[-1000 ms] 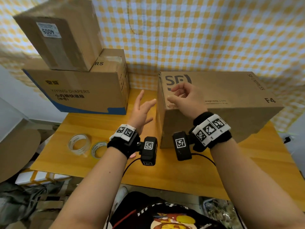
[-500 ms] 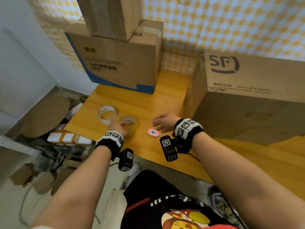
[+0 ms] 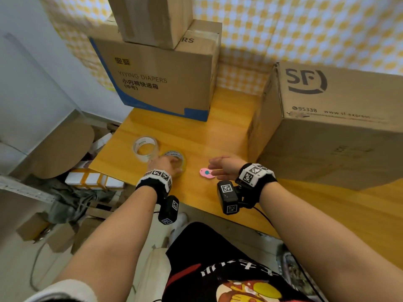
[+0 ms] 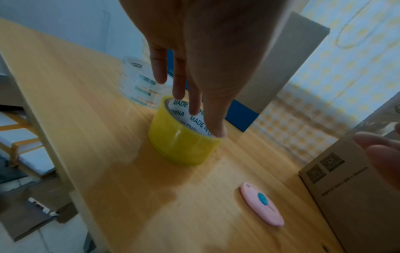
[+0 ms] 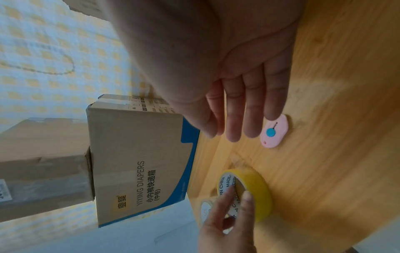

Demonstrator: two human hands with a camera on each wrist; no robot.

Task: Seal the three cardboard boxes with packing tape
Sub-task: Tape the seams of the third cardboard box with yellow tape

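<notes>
We see our left hand (image 3: pixel 164 165) reaching down onto the yellow roll of packing tape (image 4: pixel 184 137), which lies flat near the left end of the wooden table's (image 3: pixel 218 131) front edge. Two fingers (image 4: pixel 195 101) dip into the white printed core while the thumb sits against the outer yellow wall, so the hand pinches the ring of the roll. The roll rests on the table.

Just behind it, touching or nearly touching it, lies a clear, almost empty tape roll (image 3: pixel 145 148), closer to the table's left edge.

Our right hand (image 3: pixel 224 168) hovers low over the table with its fingers straight and relaxed, holding nothing. The fingertips (image 5: pixel 273 109) reach the edge of a small pink oval box cutter with a teal button (image 3: pixel 206 173); we cannot tell whether they touch it. The cutter lies flat near the front edge, just to the right of the yellow roll and apart from it.

Three boxes stand on the table. A large brown cardboard box with an SF logo (image 3: pixel 331 127) fills the right side, its near corner close behind our right wrist. At the back left corner stands a brown cardboard box with a blue stripe and the words YIYING DIAPERS (image 3: pixel 161 83), and on top of it sits a smaller plain brown cardboard box (image 3: pixel 150 18). From the right wrist view the top flaps of the diaper box meet at a seam.

Behind the table hangs a yellow and white checked cloth (image 3: pixel 305 29).
</notes>
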